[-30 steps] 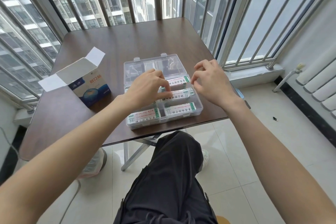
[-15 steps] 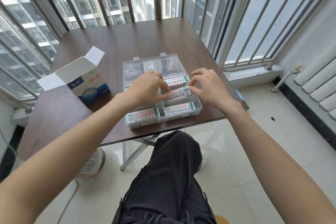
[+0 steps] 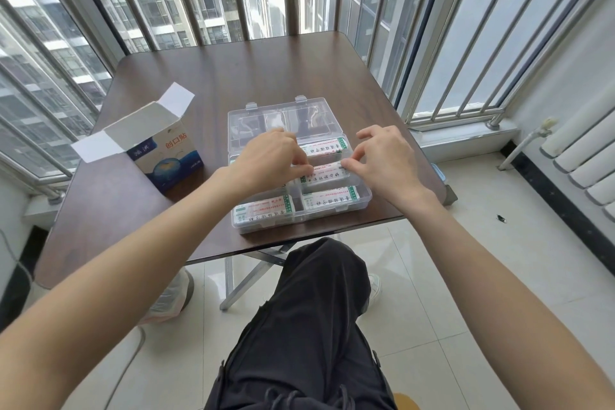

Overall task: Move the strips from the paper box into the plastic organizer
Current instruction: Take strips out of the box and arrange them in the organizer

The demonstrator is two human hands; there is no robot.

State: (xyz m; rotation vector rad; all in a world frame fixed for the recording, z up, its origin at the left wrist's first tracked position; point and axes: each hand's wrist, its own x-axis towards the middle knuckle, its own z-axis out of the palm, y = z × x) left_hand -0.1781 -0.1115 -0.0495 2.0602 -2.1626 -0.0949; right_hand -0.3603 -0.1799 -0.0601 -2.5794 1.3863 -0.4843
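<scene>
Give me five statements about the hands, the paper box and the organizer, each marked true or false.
1. The paper box stands open on the table. True.
2. The plastic organizer has its lid shut. False: the lid lies open behind it.
3. Both hands meet at a stack of strips in the organizer's middle right compartment. True.
4. The left hand is reaching into the paper box. False: it is over the organizer.
5. The right hand rests on the person's knee. False: its fingertips touch the strips.
</scene>
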